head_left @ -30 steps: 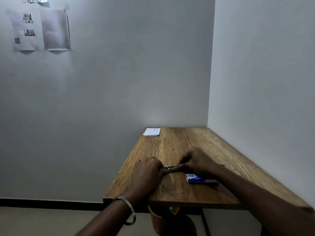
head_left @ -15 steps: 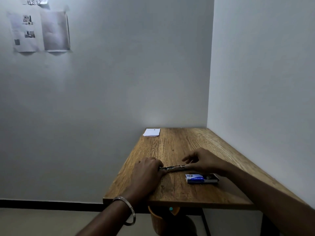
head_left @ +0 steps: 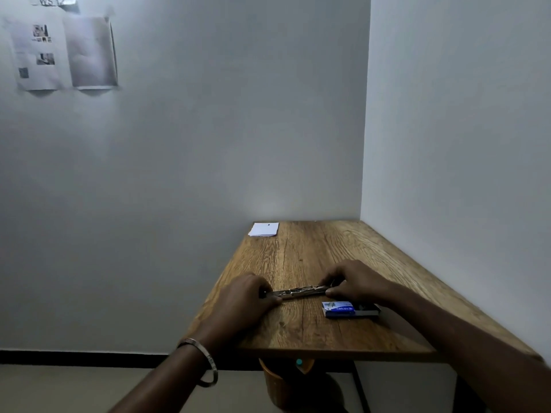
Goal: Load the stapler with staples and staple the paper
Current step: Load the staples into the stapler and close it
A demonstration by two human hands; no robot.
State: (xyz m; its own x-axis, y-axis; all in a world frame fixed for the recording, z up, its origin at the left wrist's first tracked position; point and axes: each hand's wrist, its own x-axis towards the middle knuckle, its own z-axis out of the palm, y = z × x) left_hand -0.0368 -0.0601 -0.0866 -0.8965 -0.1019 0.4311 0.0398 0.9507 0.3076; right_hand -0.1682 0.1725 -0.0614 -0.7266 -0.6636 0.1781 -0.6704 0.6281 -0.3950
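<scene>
Left hand (head_left: 244,296) and right hand (head_left: 354,283) pinching opposite ends of the opened stapler (head_left: 298,292) at lower centre, staple box (head_left: 346,310) (blue) just right, paper (head_left: 264,229) farther up.

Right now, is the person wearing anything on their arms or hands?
Yes. The left wrist has one thin, round metal bangle, silvery and plain. Both forearms are bare, with no sleeves showing. The left hand and right hand have no gloves; I can't make out any rings.

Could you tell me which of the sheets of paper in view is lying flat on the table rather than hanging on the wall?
It is the small white paper at the table's far left corner. The other two sheets are stuck on the wall, upper left.
</scene>
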